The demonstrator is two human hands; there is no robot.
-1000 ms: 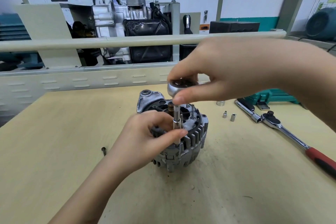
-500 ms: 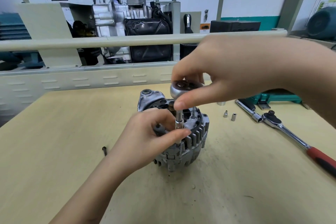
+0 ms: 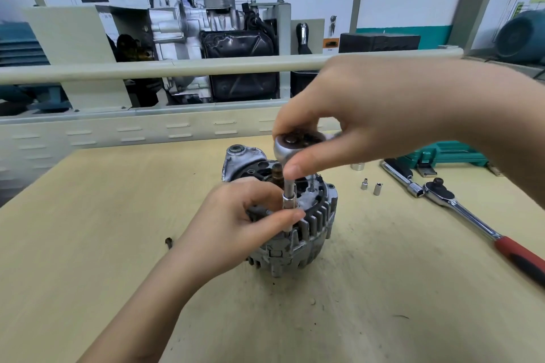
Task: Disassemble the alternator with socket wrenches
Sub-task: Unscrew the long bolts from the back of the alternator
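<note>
two bare hands, the left hand (image 3: pixel 233 224) and right hand (image 3: pixel 368 118), forearms uncovered, no gloves, rings or sleeves showing.

Alternator (image 3: pixel 312 224): dull, seemingly cast metal.

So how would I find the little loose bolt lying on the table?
Start at the alternator in the middle of the wooden table. Look to its left, past the left hand. The bolt is the small dark piece lying alone there, while the shiny sockets sit on the right.
</note>
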